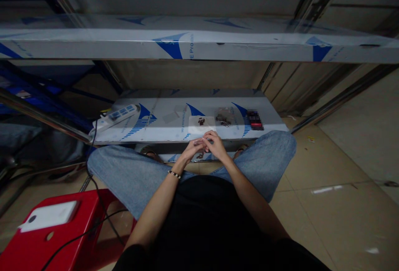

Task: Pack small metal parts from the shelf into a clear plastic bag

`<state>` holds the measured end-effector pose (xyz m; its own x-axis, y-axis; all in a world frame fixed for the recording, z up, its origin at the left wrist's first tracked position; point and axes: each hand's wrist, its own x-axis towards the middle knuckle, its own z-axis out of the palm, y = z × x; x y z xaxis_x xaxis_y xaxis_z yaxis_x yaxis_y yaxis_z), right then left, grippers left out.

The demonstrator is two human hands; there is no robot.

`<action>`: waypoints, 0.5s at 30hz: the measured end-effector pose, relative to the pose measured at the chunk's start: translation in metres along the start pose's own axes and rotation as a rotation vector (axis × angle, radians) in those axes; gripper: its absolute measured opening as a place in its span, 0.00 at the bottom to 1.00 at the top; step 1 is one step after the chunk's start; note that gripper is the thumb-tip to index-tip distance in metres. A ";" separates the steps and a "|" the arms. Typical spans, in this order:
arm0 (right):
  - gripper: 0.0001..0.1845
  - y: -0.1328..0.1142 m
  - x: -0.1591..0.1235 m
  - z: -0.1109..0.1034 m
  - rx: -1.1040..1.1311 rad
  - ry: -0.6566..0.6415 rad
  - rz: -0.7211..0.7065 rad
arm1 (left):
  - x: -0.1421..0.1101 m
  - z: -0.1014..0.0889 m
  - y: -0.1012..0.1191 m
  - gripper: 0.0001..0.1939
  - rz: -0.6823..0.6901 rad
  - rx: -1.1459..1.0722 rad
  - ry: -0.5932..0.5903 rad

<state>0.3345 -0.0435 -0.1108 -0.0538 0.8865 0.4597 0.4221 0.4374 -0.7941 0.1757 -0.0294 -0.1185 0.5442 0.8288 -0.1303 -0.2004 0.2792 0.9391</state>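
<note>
My left hand point(193, 148) and my right hand point(215, 144) meet at the front edge of the low shelf point(162, 131). Both have bent fingers drawn together, fingertips touching. Whatever sits between them is too small and dim to name. Just beyond the fingers lies a pale, whitish sheet point(195, 127) with several small dark brown pieces point(201, 121) on it. To its right is a clear plastic bag point(223, 113) with more small dark pieces in it. Farther right is a dark and red item point(254, 120), blurred into blocks.
A white power strip point(116, 115) lies on the low shelf's left. An upper shelf point(124, 48) in printed film crosses above. At lower left, a red stool point(34, 246) bears a white device point(51, 216). A black cable point(99, 186) hangs beside my knee.
</note>
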 end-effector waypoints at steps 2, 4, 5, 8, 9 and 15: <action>0.10 -0.002 0.000 -0.001 0.034 0.020 0.015 | -0.001 0.001 0.002 0.19 -0.012 -0.039 -0.007; 0.11 -0.004 0.001 -0.002 0.072 0.039 0.044 | -0.003 0.001 0.004 0.19 -0.022 -0.079 -0.013; 0.12 -0.004 0.001 -0.002 0.086 0.052 0.061 | -0.003 0.001 0.005 0.19 -0.029 -0.098 -0.014; 0.14 -0.001 0.002 -0.004 0.120 0.111 0.123 | -0.004 0.000 0.007 0.21 -0.031 -0.157 -0.014; 0.14 0.001 0.002 -0.004 0.133 0.136 0.146 | -0.004 0.000 0.007 0.21 -0.021 -0.177 -0.016; 0.15 0.032 0.011 -0.002 0.120 0.303 0.290 | -0.003 -0.003 0.007 0.20 0.011 -0.223 -0.009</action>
<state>0.3488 -0.0200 -0.1304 0.3267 0.8988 0.2923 0.2713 0.2070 -0.9400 0.1700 -0.0284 -0.1130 0.5484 0.8280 -0.1166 -0.3806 0.3713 0.8469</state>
